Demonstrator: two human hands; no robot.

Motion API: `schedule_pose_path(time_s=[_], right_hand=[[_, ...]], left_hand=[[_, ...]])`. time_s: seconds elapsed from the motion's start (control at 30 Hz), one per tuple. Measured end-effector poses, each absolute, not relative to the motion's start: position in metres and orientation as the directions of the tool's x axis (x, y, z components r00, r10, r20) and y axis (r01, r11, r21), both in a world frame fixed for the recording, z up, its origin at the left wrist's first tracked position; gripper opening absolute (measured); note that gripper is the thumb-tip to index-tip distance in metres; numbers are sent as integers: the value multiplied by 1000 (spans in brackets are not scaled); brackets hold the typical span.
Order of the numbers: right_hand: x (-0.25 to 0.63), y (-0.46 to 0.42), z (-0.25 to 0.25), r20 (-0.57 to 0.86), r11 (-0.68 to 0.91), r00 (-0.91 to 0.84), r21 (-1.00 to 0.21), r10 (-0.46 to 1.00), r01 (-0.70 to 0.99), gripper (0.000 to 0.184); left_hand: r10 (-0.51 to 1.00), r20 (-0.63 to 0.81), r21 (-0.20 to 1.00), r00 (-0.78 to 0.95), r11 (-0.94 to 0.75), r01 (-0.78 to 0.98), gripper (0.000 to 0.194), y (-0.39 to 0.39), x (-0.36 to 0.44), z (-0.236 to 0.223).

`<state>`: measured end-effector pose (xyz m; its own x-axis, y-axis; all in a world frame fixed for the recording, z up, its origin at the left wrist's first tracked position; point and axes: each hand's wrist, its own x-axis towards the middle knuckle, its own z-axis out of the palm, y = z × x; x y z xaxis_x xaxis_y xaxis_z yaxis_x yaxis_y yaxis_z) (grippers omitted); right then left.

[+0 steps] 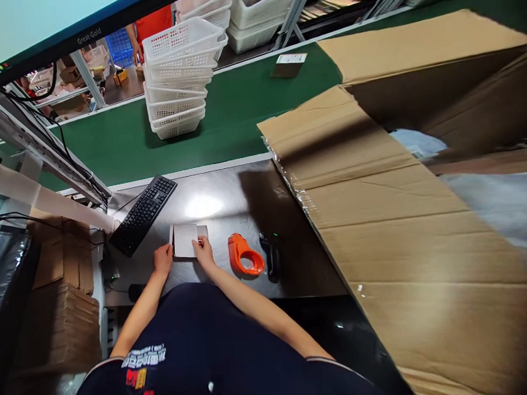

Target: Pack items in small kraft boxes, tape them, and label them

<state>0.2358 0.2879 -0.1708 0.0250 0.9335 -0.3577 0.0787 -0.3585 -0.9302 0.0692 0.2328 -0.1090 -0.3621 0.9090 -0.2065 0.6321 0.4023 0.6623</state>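
A small white flat package [185,240] lies on the dark glossy worktable [219,200] near its front edge. My left hand [163,259] rests against the package's lower left corner, fingers curled at its edge. My right hand [203,251] presses on the package's right side with its fingers bent over the edge. Just right of my right hand lies an orange tape dispenser [245,255], and beyond it a black handheld scanner [272,255].
A black keyboard [143,214] lies at the left. A large open cardboard box [406,213] fills the right. Behind the table runs a green conveyor belt [241,104] carrying stacked white baskets [180,78]. Flat cartons [66,314] are piled at lower left. A monitor [38,32] hangs above.
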Motion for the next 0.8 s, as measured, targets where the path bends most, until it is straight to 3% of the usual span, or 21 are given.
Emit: schedule_pose_path(time_s=[0.17,0.33,0.53,0.8], right_hand=[[233,289,-171,-350,-354,69,-934,934,57,36],[232,290,-170,-356,-361,76,-931,932,64,40],[234,290,-170,-344,-348,63,-934,937,82,39],[235,292,-175,-325,-332,78,-937,943,111,34]], left_hand=[[881,-215,647,-422,452,614,28,244,76,-112],[855,-231,714,-464,473,517,19,252,71,-118],[877,-224,792,-424,417,445,48,244,78,-129],[883,-174,863,-436,350,365,45,238,87,-140]])
